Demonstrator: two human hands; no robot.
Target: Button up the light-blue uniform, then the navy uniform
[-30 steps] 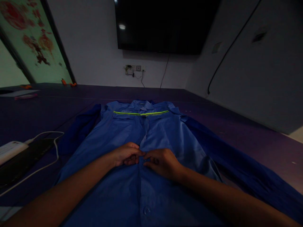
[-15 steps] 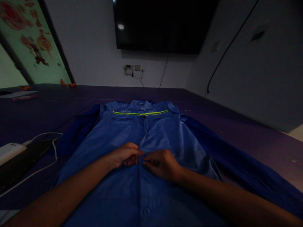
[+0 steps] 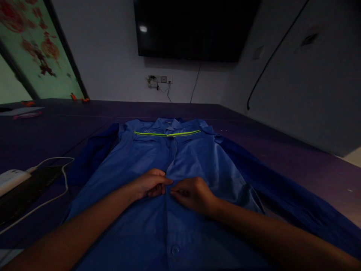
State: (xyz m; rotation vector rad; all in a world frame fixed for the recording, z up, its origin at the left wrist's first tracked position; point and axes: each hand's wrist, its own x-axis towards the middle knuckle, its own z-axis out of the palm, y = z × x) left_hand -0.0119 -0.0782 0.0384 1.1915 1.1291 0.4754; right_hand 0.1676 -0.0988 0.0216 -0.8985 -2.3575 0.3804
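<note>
Shirt point(image 3: 141, 158) spread flat, both hands at its front opening

From the head view, the blue shirt lies face up on a purple surface point(image 3: 70, 118), its collar point(image 3: 169, 123) at the far end and its hem out of sight past the near edge. Dark blue sleeves point(image 3: 262, 171) spread out to either side, and a yellow-green stripe point(image 3: 184, 133) crosses the chest.

The left hand point(image 3: 153, 183) has its fingers curled in and its thumb stretched over the front strip point(image 3: 172, 222), seemingly pinching the cloth near the edge. The right hand point(image 3: 194, 192) faces it just beside, thumb and forefinger narrowed to a pinch on the same strip; whether a small fastener sits between them is too dark to tell. Nearer the body, a round button point(image 3: 175, 250) shows on the strip, apart from both hands.

The cloth looks light, soft and a little smooth, so it likely creases and slides easily and is hard to damage. The best hold seems to be a fingertip pinch on the front strip, which looks firmer than the loose panels.

Off to the left, a white plug block point(image 3: 14, 178) trails a white cord point(image 3: 66, 180).
</note>
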